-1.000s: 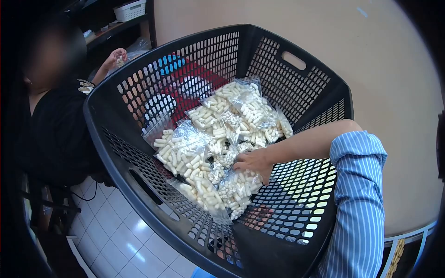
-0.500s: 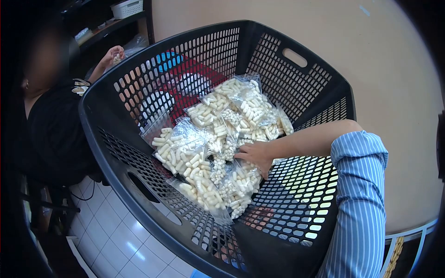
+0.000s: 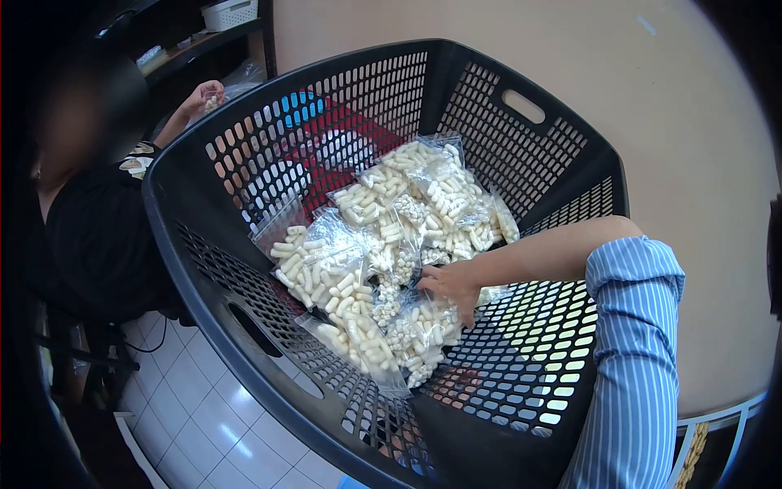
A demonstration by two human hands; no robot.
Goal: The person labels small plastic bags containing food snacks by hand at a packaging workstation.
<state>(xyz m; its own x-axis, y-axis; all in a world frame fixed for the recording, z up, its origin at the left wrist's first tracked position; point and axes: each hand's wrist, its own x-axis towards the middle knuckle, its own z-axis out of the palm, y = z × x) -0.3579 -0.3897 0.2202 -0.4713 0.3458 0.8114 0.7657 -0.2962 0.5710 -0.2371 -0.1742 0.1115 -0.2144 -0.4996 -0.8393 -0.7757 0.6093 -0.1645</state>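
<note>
The right hand [image 3: 458, 287] shifted slightly, half-curled, fingertips hidden among bags [image 3: 366, 338], grip unclear

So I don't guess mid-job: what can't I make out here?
Left hand: outside the head view.
Right hand, head view: grip unclear, fingertips partly lost among bags.
Lower bags, head view: covered by those on top.
Co-worker's hand, head view: what it holds is too small to tell.

right hand [image 3: 454, 285] partly hidden, co-worker's head [image 3: 88, 114] blurred
</note>
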